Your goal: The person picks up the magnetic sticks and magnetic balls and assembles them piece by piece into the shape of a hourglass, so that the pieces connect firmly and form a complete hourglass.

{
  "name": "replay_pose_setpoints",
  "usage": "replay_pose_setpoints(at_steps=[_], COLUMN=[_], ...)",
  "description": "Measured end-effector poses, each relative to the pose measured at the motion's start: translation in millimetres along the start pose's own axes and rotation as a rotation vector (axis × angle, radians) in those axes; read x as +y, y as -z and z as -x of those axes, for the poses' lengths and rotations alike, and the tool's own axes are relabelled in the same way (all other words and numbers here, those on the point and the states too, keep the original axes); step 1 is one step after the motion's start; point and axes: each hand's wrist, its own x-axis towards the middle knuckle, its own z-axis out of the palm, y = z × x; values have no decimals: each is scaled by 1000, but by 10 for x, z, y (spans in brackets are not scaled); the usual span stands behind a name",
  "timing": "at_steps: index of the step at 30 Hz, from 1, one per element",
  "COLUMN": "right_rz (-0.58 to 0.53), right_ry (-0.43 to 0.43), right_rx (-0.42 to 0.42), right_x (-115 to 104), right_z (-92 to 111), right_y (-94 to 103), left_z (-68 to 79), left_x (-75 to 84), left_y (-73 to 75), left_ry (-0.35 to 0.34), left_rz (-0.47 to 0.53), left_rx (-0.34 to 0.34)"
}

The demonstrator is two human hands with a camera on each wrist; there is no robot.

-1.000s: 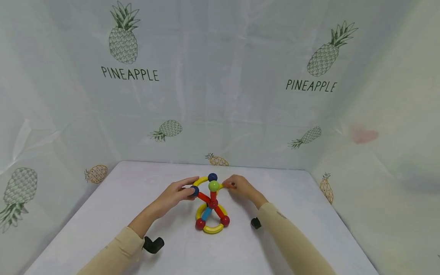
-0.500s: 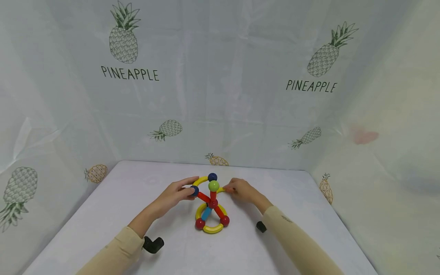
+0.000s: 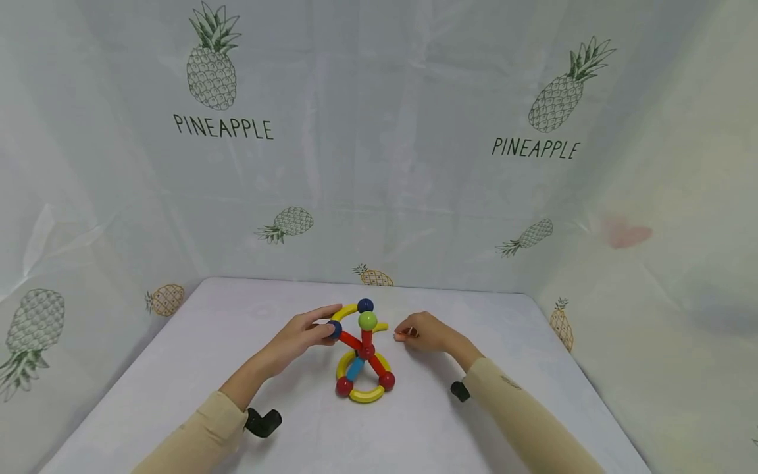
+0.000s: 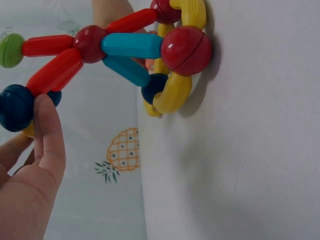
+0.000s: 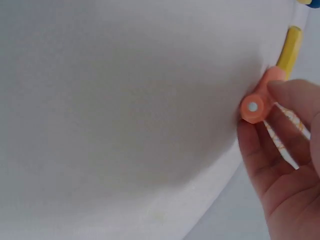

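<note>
My left hand (image 3: pixel 304 332) grips a dark blue ball (image 4: pixel 17 107) on the upper left of a magnetic ball-and-rod model. A red ball (image 3: pixel 367 351) joins the model's middle rods, and a light green ball (image 3: pixel 368 320) tops the upright red rod. Below, red balls (image 3: pixel 345 386) and curved yellow rods (image 3: pixel 367 395) form a ring on the table. My right hand (image 3: pixel 429 332), right of the model, pinches a short orange magnetic rod (image 5: pixel 265 95) between thumb and fingers. Beyond its fingertips is a yellow rod (image 3: pixel 381 326), partly hidden by the model in the head view.
The white table (image 3: pixel 314 434) ends at a pineapple-print curtain (image 3: pixel 379 164) behind and at both sides. Black wrist camera mounts (image 3: pixel 263 422) hang from both sleeves, close over the tabletop.
My right hand has drawn rightward and slightly nearer, leaving a gap to the yellow rod that was at its fingertips. The left hand and model stay put.
</note>
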Motion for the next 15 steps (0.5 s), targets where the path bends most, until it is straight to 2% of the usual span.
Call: replay_pose_setpoints(at_steps=[8, 10, 15], right_rz=[-61, -103, -200], right_ry=[-105, -116, -73], right_rx=[-26, -10, 82], right_x=[-37, -74, -199], right_z=[82, 110, 166], right_y=[59, 102, 261], left_z=[-1, -4, -9], left_x=[9, 7, -4], left_y=[-8, -10, -3], left_ry=[1, -1, -1], left_rz=[1, 2, 1], left_rx=[1, 0, -2])
